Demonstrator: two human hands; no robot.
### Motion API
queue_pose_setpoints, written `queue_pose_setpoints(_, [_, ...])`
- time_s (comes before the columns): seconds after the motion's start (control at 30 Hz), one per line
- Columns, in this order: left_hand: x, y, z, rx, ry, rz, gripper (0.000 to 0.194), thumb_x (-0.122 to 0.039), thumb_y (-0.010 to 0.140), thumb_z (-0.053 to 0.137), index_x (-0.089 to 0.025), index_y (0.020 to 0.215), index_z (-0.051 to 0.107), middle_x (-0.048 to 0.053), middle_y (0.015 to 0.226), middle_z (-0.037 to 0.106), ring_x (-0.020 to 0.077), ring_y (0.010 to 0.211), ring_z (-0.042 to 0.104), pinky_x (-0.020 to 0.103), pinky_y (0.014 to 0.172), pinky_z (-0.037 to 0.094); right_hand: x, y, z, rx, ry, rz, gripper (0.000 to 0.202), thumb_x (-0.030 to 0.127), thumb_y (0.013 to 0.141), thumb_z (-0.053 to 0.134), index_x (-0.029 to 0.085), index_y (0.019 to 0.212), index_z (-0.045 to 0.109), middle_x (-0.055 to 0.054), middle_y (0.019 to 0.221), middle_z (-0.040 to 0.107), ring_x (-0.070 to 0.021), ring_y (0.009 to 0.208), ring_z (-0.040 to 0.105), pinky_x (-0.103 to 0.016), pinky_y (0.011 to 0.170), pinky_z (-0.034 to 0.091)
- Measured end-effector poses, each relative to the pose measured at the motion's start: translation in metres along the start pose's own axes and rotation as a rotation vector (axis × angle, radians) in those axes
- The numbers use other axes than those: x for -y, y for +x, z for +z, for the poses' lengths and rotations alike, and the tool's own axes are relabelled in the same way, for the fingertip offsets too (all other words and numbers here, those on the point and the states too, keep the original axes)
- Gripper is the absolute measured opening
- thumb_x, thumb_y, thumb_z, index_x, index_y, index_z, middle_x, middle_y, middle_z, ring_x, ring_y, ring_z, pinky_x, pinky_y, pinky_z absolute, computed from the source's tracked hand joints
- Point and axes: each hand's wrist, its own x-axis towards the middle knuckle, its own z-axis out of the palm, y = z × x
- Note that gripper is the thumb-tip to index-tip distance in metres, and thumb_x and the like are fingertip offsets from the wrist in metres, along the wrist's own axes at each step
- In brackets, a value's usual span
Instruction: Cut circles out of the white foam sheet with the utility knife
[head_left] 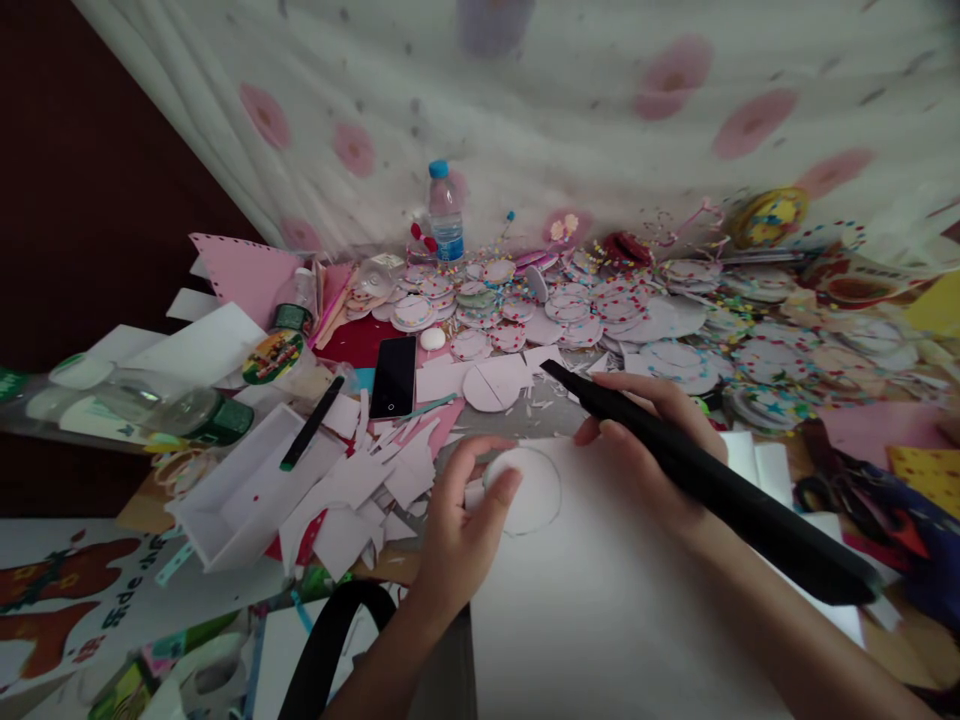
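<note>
My left hand presses a small white round disc onto a large white sheet. A pencilled circle is drawn on the sheet around the disc's place. My right hand rests on the sheet just right of the circle and grips a long black tool. The tool's pointed tip aims up and to the left, past the circle.
White and pink paper scraps lie left of the sheet beside a white box with a black marker. A black phone, several decorated paper discs, a water bottle and scissors surround the work area.
</note>
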Motion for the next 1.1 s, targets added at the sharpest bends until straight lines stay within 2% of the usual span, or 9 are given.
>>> queue_pose_setpoints(0.17, [0.005, -0.002, 0.001, -0.04, -0.014, -0.053, 0.021, -0.039, 0.086, 0.063, -0.025, 0.101, 0.055, 0.002, 0.108, 0.06, 0.0163, 0.091, 0.059, 0.022, 0.067, 0.044, 0.003, 0.003, -0.001, -0.009, 0.063, -0.007, 0.028, 0.02, 0.087, 0.061, 0.023, 0.115, 0.056, 0.002, 0.065, 0.066, -0.013, 0.059, 0.063, -0.024, 0.058, 0.049])
queue_pose_setpoints(0.33, [0.003, -0.002, 0.0, -0.036, 0.001, -0.019, 0.027, -0.038, 0.087, 0.062, -0.026, 0.11, 0.056, 0.004, 0.12, 0.059, 0.0177, 0.1, 0.06, 0.025, 0.08, 0.046, 0.006, 0.0, -0.003, -0.035, 0.133, 0.077, 0.022, 0.023, 0.086, 0.064, 0.023, 0.108, 0.058, 0.005, 0.056, 0.06, -0.0112, 0.046, 0.055, -0.022, 0.045, 0.042])
queue_pose_setpoints(0.47, [-0.002, 0.001, 0.0, -0.007, 0.012, -0.003, 0.021, -0.039, 0.087, 0.061, -0.025, 0.103, 0.061, 0.003, 0.112, 0.064, 0.0181, 0.1, 0.06, 0.025, 0.081, 0.046, 0.007, -0.007, -0.003, -0.075, 0.183, 0.202, 0.013, 0.03, 0.085, 0.067, 0.025, 0.094, 0.06, 0.007, 0.052, 0.051, -0.0084, 0.036, 0.041, -0.022, 0.036, 0.03])
queue_pose_setpoints(0.57, [0.0, -0.001, 0.001, -0.001, -0.119, -0.157, 0.031, -0.043, 0.08, 0.068, -0.024, 0.103, 0.059, 0.002, 0.098, 0.065, 0.0163, 0.082, 0.062, 0.022, 0.064, 0.046, 0.008, -0.009, -0.003, -0.106, 0.181, 0.24, 0.014, 0.031, 0.082, 0.071, 0.024, 0.087, 0.06, 0.007, 0.053, 0.05, -0.0068, 0.036, 0.036, -0.023, 0.037, 0.029])
queue_pose_setpoints(0.7, [0.007, -0.011, 0.006, 0.175, -0.275, -0.344, 0.042, -0.049, 0.078, 0.068, -0.018, 0.106, 0.064, 0.003, 0.083, 0.067, 0.0163, 0.07, 0.061, 0.024, 0.061, 0.047, 0.013, -0.005, 0.0, -0.097, 0.211, 0.219, 0.014, 0.031, 0.085, 0.068, 0.023, 0.089, 0.057, 0.006, 0.056, 0.051, -0.0081, 0.043, 0.043, -0.021, 0.04, 0.03])
queue_pose_setpoints(0.8, [0.008, -0.022, 0.01, 0.146, -0.166, -0.29, 0.037, -0.049, 0.081, 0.064, -0.013, 0.091, 0.069, 0.004, 0.074, 0.067, 0.0152, 0.068, 0.058, 0.023, 0.061, 0.045, 0.021, -0.006, 0.002, -0.022, 0.154, 0.19, 0.012, 0.031, 0.088, 0.064, 0.024, 0.094, 0.056, 0.006, 0.056, 0.051, -0.009, 0.046, 0.046, -0.02, 0.042, 0.035])
queue_pose_setpoints(0.9, [0.002, -0.033, 0.011, 0.081, -0.082, -0.19, 0.033, -0.046, 0.083, 0.063, -0.014, 0.084, 0.07, 0.001, 0.066, 0.064, 0.0128, 0.061, 0.054, 0.021, 0.057, 0.043, 0.032, -0.013, 0.0, -0.034, 0.011, 0.105, 0.009, 0.028, 0.087, 0.063, 0.025, 0.093, 0.058, 0.006, 0.057, 0.051, -0.0087, 0.044, 0.045, -0.02, 0.04, 0.035])
queue_pose_setpoints(1.0, [-0.005, -0.042, 0.008, 0.058, -0.009, -0.101, 0.028, -0.041, 0.084, 0.063, -0.015, 0.079, 0.071, 0.001, 0.063, 0.064, 0.0131, 0.059, 0.057, 0.02, 0.057, 0.046, 0.043, -0.022, -0.01, -0.054, -0.058, -0.007, 0.015, 0.027, 0.085, 0.066, 0.027, 0.097, 0.06, 0.001, 0.072, 0.061, -0.0113, 0.052, 0.055, -0.022, 0.042, 0.042])
queue_pose_setpoints(1.1, [-0.008, -0.051, 0.007, 0.066, 0.044, -0.049, 0.024, -0.039, 0.083, 0.063, -0.016, 0.083, 0.072, 0.004, 0.069, 0.068, 0.0152, 0.064, 0.062, 0.022, 0.063, 0.05, 0.054, -0.025, -0.026, -0.029, -0.064, -0.024, 0.026, 0.038, 0.083, 0.069, 0.029, 0.107, 0.062, -0.003, 0.085, 0.066, -0.0147, 0.06, 0.062, -0.024, 0.044, 0.046])
